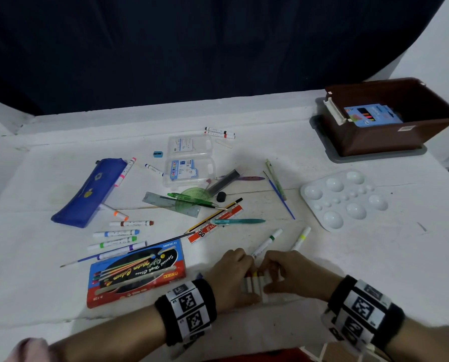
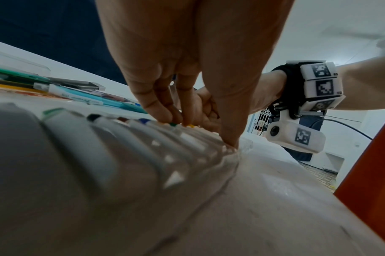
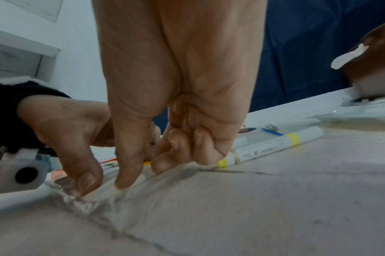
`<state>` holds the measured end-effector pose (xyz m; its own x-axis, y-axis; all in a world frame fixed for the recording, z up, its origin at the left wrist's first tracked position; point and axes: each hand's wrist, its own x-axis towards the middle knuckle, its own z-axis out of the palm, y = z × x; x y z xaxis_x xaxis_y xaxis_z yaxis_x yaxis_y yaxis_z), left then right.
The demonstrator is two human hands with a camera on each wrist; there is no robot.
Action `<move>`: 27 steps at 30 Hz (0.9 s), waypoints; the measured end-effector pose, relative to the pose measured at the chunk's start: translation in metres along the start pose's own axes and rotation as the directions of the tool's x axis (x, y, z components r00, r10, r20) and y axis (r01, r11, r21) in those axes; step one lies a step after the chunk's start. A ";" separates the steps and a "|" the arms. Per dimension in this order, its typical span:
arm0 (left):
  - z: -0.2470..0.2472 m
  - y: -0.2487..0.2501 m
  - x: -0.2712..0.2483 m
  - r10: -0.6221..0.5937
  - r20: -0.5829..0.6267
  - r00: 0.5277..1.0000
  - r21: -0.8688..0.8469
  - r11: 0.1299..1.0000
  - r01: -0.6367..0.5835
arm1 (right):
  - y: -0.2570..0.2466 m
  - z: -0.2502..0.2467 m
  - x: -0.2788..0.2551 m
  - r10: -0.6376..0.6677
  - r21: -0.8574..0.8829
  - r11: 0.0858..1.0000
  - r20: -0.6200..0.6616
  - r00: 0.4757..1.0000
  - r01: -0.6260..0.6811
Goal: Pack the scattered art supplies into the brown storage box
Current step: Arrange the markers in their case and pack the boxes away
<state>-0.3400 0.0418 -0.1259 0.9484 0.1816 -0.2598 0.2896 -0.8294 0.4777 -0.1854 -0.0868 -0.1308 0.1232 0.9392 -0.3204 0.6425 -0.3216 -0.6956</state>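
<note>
Both hands clamp one row of white felt markers [image 1: 256, 283] near tabletop [image 1: 374, 270] front edge: left hand [image 1: 231, 275] and right hand [image 1: 293, 273] each grip it, apparently bunching for one carry. Brown plastic storage box [image 1: 390, 137] far right, holding a blue pencil pack [image 1: 372, 116].

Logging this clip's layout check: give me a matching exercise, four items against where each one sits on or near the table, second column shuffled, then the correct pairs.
Items
1. blue crayon box
2. white paint palette
3. blue pencil case
4. row of markers

Places
A. far left of the table
B. between the left hand and right hand
C. inside the brown storage box
D. just in front of the box, on the right

Pairs: 1-C, 2-D, 3-A, 4-B
</note>
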 end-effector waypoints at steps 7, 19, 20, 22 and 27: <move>-0.004 0.006 0.004 -0.001 0.060 0.998 0.077 0.997 -0.004 | 0.002 0.001 0.002 -0.014 0.000 1.000 0.011 1.000 0.014; -0.007 -0.008 0.006 -0.002 -0.017 1.000 0.000 1.000 0.002 | -0.002 -0.012 0.015 -0.027 -0.102 0.994 0.059 0.998 0.033; -0.009 -0.010 0.010 -0.003 -0.027 1.000 0.004 1.000 0.003 | -0.003 -0.015 0.018 -0.025 -0.110 0.993 0.050 0.998 0.030; -0.016 -0.016 0.019 -0.015 -0.045 0.999 0.005 1.000 0.015 | -0.004 -0.020 0.028 -0.017 -0.128 0.992 0.023 1.000 0.020; -0.029 -0.028 0.036 -0.011 -0.095 0.995 0.025 1.000 0.014 | 0.000 -0.031 0.052 -0.022 -0.124 0.992 -0.033 0.999 0.017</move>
<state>-0.3103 0.0868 -0.1237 0.9531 0.2400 -0.1845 0.2992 -0.8398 0.4530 -0.1552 -0.0346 -0.1273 0.1344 0.9494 -0.2837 0.7331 -0.2879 -0.6161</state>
